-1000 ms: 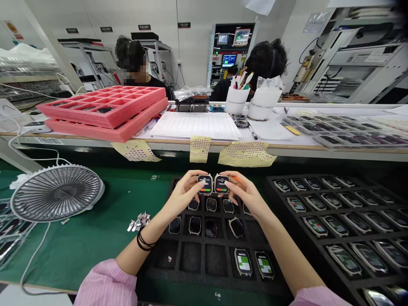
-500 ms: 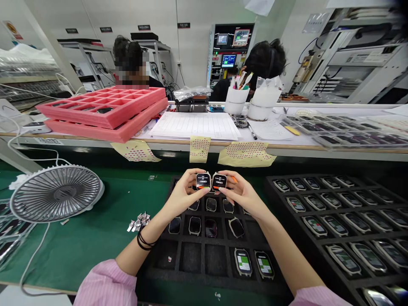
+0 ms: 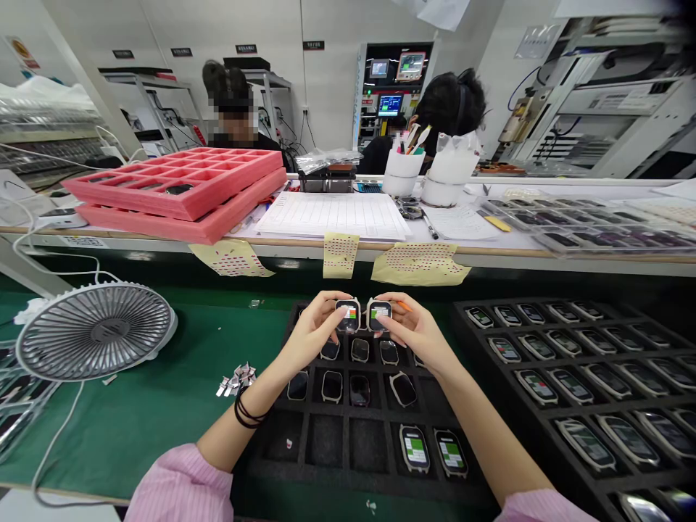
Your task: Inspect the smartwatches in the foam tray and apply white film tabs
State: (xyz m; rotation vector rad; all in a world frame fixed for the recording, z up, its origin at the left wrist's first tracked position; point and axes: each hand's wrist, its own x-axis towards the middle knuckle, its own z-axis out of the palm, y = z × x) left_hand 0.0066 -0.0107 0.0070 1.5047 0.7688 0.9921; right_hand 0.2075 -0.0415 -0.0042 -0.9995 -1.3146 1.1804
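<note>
Side by side above the black foam tray, two strapless smartwatches are held upright with lit screens. My left hand is closed around the left smartwatch, its thumb on the screen. In my right hand is the right smartwatch, and that thumb also rests on the glass. A small gap separates the two watches. Both screens show white and coloured blocks. Below, several dark-screened watches lie in the tray's compartments, along with two lit ones. An orange bit by my right fingers is too small to name.
A second foam tray full of watches stands at the right. On the left are a white fan and a pile of small silvery pieces. The raised shelf holds red foam trays, papers and white cups. Two people sit beyond.
The two watches have moved slightly apart. Both thumbs have shifted onto the screens, which changed from dark text pages to coloured blocks. A person behind the shelf has moved their head.
</note>
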